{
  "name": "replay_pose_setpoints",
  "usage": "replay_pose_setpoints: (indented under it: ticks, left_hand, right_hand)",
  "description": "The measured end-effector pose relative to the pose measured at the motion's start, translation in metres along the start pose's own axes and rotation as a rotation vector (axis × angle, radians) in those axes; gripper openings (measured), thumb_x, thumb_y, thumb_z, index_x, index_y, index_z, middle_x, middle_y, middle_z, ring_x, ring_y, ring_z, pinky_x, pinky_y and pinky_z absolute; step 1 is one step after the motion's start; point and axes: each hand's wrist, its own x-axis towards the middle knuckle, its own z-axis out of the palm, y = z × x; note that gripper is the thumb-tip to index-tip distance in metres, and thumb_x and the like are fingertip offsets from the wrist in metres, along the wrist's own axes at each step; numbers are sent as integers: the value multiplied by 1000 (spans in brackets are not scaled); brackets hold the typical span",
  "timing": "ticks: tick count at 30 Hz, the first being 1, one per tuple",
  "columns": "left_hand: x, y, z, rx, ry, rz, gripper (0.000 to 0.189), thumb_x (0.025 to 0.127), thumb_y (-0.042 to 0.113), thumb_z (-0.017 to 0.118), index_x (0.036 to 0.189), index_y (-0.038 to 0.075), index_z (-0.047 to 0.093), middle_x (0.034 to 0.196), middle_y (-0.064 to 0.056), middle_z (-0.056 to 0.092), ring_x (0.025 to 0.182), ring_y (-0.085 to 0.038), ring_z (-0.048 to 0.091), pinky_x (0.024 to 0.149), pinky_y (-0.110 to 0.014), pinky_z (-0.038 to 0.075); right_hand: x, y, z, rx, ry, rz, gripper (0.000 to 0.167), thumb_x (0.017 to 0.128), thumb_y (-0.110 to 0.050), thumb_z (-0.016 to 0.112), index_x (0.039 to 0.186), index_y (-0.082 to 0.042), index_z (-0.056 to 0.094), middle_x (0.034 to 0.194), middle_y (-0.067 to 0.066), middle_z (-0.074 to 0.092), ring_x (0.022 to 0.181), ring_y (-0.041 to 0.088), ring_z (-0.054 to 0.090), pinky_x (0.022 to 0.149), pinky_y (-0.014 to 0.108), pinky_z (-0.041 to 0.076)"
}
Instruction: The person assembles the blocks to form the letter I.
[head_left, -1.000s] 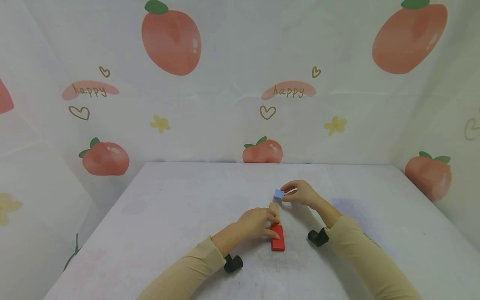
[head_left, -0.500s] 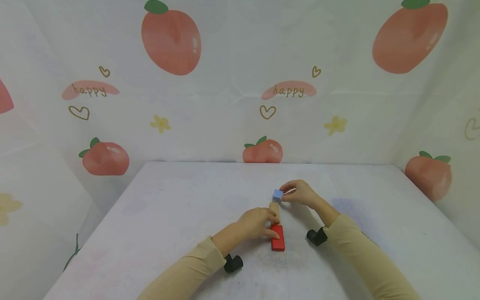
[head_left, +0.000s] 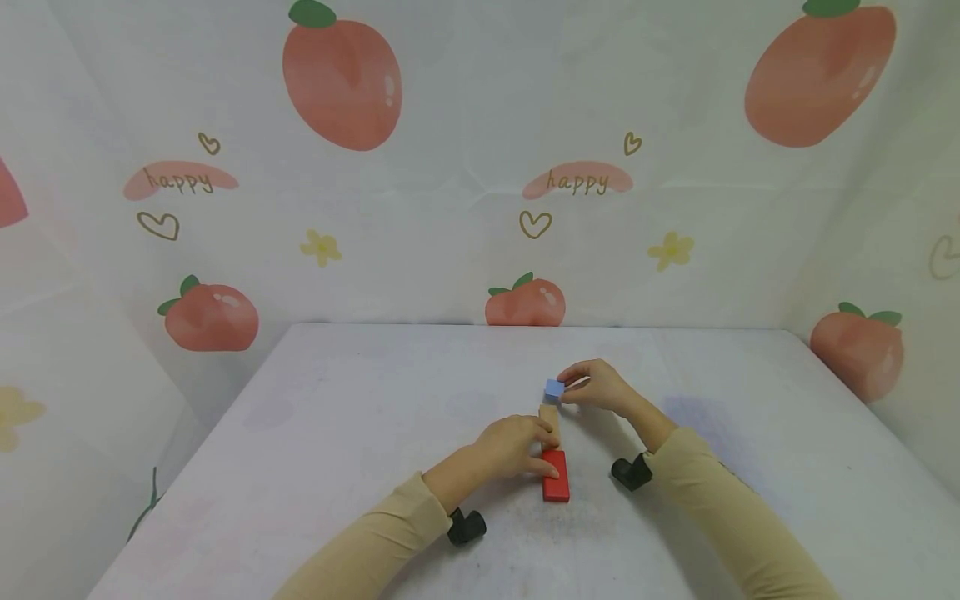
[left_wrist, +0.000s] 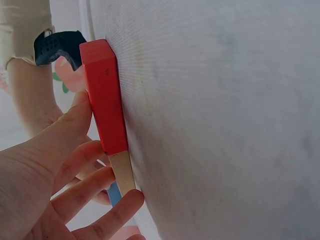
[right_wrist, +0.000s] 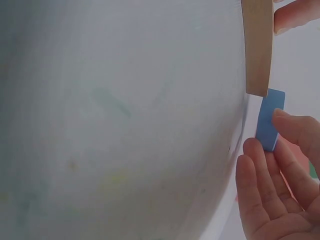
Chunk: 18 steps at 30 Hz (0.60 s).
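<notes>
Three blocks lie in a line on the table, running away from me: a red block (head_left: 556, 477), a plain wooden block (head_left: 550, 423) and a small blue block (head_left: 554, 390). My left hand (head_left: 510, 446) rests on the near two; its thumb touches the red block (left_wrist: 104, 95), and its extended fingers touch the wooden block (left_wrist: 123, 175). At the far end, my right hand (head_left: 600, 387) pinches the blue block (right_wrist: 270, 120) with thumb and fingers. In the right wrist view, the blue block sits right by the end of the wooden block (right_wrist: 258, 50).
The white table (head_left: 360, 433) spreads around the blocks, with a fruit-patterned cloth (head_left: 450, 208) hanging behind it. Black wrist cameras jut below the left sleeve (head_left: 390, 529) and the right sleeve (head_left: 727, 508). A thin dark cable (head_left: 150, 504) lies at the left edge.
My right hand has shifted slightly left, taking the blue block with it until it lines up more closely with the wooden block. The left hand has stayed in place.
</notes>
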Motion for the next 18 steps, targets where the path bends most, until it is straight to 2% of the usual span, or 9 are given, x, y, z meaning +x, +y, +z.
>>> replay_pose_setpoints:
  ticks: [8,18]
  left_hand:
    - [0,1,-1,17,-9,-4,41,77,41,73,113,22,69,122,4,63,113,-12,58,94,-24,48]
    - [0,2,-1,2,-8,-11,40,77,40,73,112,21,70,121,4,63,113,-12,59,93,-24,49]
  right_hand:
    - [2,2,1,-8,-5,-46,34,78,-8,72,106,8,64,105,24,67,96,32,68,79,34,56]
    - [3,0,2,-16,-17,-57,33,78,-7,71,107,8,64,104,23,66,97,32,67,79,34,56]
